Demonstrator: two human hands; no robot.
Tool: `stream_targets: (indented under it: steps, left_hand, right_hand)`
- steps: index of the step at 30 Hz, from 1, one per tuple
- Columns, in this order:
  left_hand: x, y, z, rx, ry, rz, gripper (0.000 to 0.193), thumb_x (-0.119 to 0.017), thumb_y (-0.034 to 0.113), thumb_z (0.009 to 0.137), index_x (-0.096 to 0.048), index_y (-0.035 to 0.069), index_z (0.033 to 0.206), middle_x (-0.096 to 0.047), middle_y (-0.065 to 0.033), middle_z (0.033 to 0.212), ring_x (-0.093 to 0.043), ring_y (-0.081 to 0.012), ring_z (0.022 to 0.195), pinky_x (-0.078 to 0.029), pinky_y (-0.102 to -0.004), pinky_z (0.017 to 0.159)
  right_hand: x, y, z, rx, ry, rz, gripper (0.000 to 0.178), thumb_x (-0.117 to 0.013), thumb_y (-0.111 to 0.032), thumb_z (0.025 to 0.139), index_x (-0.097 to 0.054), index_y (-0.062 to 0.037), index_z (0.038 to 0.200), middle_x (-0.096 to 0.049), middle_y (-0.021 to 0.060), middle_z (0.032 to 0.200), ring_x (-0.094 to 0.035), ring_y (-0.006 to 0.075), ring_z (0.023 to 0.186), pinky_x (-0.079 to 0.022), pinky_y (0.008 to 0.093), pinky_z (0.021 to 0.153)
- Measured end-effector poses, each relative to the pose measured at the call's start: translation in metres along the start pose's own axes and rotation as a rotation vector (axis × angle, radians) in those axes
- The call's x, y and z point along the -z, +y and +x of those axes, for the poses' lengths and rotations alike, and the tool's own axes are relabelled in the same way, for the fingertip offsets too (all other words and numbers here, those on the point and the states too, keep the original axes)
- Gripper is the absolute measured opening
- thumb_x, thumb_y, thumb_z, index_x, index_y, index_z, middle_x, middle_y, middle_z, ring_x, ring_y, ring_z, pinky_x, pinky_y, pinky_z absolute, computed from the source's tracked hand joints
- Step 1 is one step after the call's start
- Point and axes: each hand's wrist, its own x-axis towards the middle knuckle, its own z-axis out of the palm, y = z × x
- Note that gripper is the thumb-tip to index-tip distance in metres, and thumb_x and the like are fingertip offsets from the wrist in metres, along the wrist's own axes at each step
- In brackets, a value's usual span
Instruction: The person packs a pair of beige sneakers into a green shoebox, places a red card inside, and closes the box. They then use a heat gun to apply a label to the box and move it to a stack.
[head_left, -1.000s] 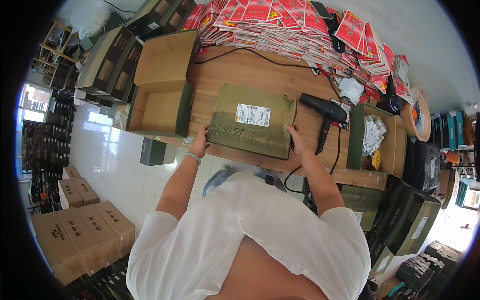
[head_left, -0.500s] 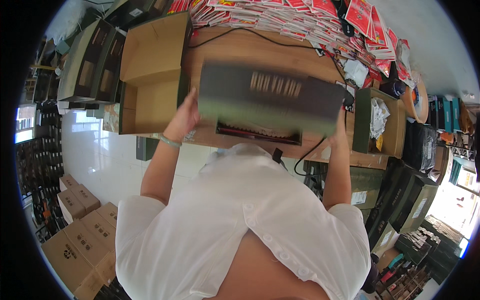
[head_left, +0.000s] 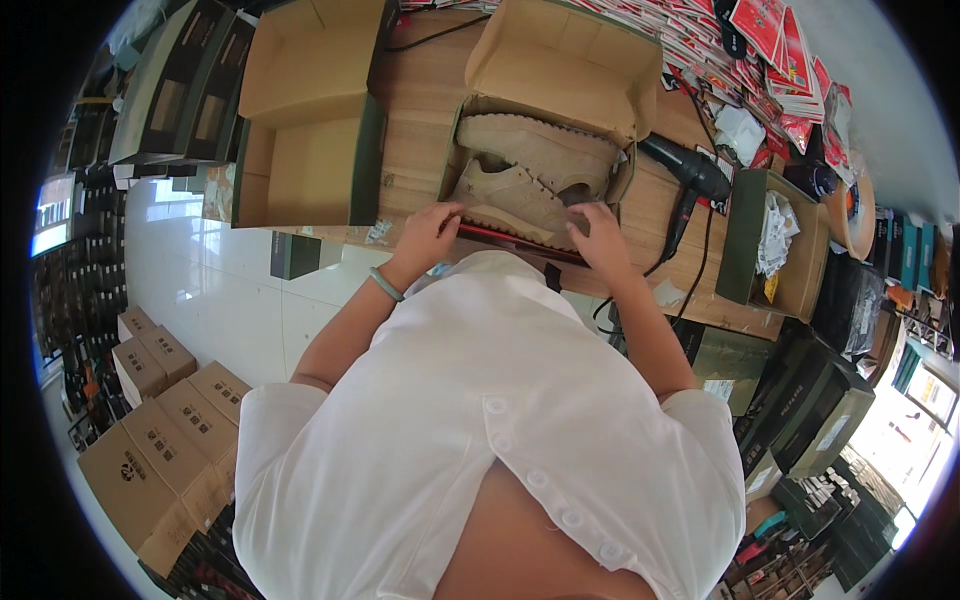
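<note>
An open shoebox (head_left: 627, 185) with a tan cardboard inside stands at the table's near edge, its hinged lid (head_left: 560, 65) tipped back to the far side. Inside lie two tan shoes (head_left: 515, 198) with jagged soles, one behind the other. My left hand (head_left: 430, 237) is at the box's near left corner, fingers loosely bent by the rim and holding nothing. At the near right, my right hand (head_left: 600, 243) has its fingers apart over the end of the nearer shoe. Whether those fingertips touch the shoe or the box wall I cannot tell.
Left of it stands another open box (head_left: 310, 165), with nothing inside. A black hair dryer (head_left: 690, 170) and its cord lie to the right, before a box of crumpled paper (head_left: 738, 235). Red-and-white packets (head_left: 780, 60) pile up at the far side. Brown cartons (head_left: 165, 440) stand on the floor.
The dark lid, held between both hands before, is now tipped back and released, exposing the shoes. My hands have come nearer to me and closer together. The view has shifted slightly.
</note>
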Motion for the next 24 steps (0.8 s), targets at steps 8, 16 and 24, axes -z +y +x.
stream_targets:
  steps: [8,16,24]
  left_hand:
    - [-0.024,0.000,-0.023,-0.075,-0.037,0.307,0.021,-0.054,0.023,0.097,-0.069,0.010,0.105,-0.066,-0.0065,0.113,-0.053,-0.0261,0.117,-0.031,-0.0462,0.106]
    - [-0.044,-0.018,-0.025,-0.067,0.113,0.196,0.023,-0.056,0.027,0.096,-0.068,0.008,0.102,-0.066,-0.0070,0.108,-0.055,-0.0271,0.114,-0.032,-0.0499,0.105]
    - [-0.021,0.004,-0.015,-0.056,0.206,0.120,0.020,-0.058,0.019,0.095,-0.065,0.010,0.111,-0.064,-0.0105,0.113,-0.055,-0.0295,0.113,-0.039,-0.0404,0.095]
  right_hand:
    - [-0.054,0.082,0.048,-0.267,-0.289,-0.376,0.043,-0.057,-0.018,0.090,-0.054,0.0083,0.124,-0.056,0.0323,0.123,-0.052,0.0425,0.118,-0.044,0.0446,0.102]
    - [-0.074,0.056,0.089,-0.746,-0.148,-0.384,0.043,-0.060,-0.014,0.090,-0.055,0.0107,0.125,-0.060,0.0298,0.121,-0.054,0.0396,0.123,-0.046,0.0468,0.101]
    - [-0.062,0.095,0.091,-0.618,-0.008,-0.163,0.020,-0.064,-0.007,0.084,-0.066,0.0094,0.097,-0.069,0.0238,0.094,-0.069,0.0345,0.089,-0.055,0.0374,0.072]
